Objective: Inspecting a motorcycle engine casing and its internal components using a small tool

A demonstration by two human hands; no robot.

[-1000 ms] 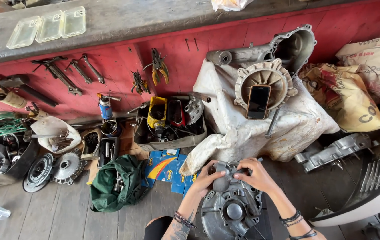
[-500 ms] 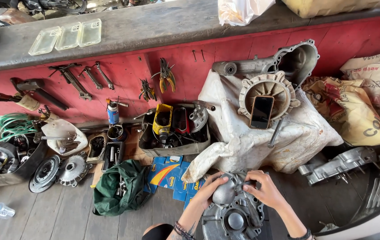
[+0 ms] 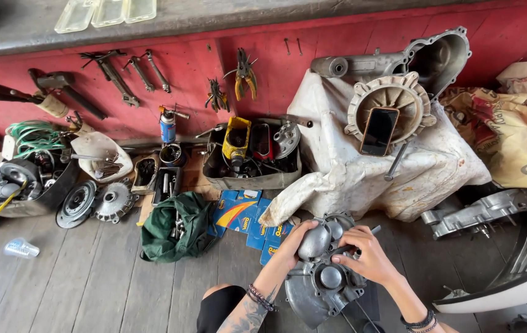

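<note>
A grey metal engine cover (image 3: 322,290) rests low in the middle, between my knees. My left hand (image 3: 293,246) grips its upper left edge beside a rounded silver bulge (image 3: 314,242). My right hand (image 3: 368,254) presses on the cover's upper right side, fingers curled over a small dark part that I cannot make out. Both wrists carry dark bracelets.
A dirty white cloth (image 3: 368,166) covers a mound holding a round casing with a phone (image 3: 379,131). A tray of parts (image 3: 251,160), green bag (image 3: 174,225), blue cartons (image 3: 238,213), discs (image 3: 97,200) and a parts tub (image 3: 26,182) line the red wall with hung tools (image 3: 115,74). Sacks (image 3: 510,135) sit right.
The camera has tilted, shifting the scene. My hands have moved closer together on the top of the engine cover, the left one now beside the rounded bulge.
</note>
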